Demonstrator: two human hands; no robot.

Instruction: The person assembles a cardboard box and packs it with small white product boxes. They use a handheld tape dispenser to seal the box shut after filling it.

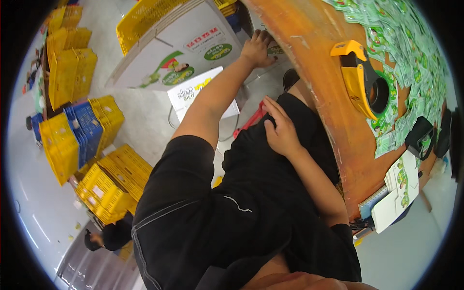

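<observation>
My left hand (258, 50) reaches out between a large printed white carton (195, 54) and the curved edge of a wooden table (348, 156). Its thumb is apart from the bent fingers, over a white printed surface; whether it touches that surface is unclear. Nothing shows in its grasp. My right hand (281, 130) lies palm down on my black-clothed thigh, empty, thumb spread. On the table, a yellow and black tape dispenser (357, 79) lies beside a heap of green printed sachets (417, 65). A smaller white printed box (199, 94) is partly hidden behind my left forearm.
Yellow crates (72, 78) and a blue crate (85, 127) stand in stacks on the left. A person (112, 233) in black is at lower left. Flat printed cartons (397, 192) and a black strap-like object (420, 137) lie at the table's right side. A red object (250, 121) is near my thigh.
</observation>
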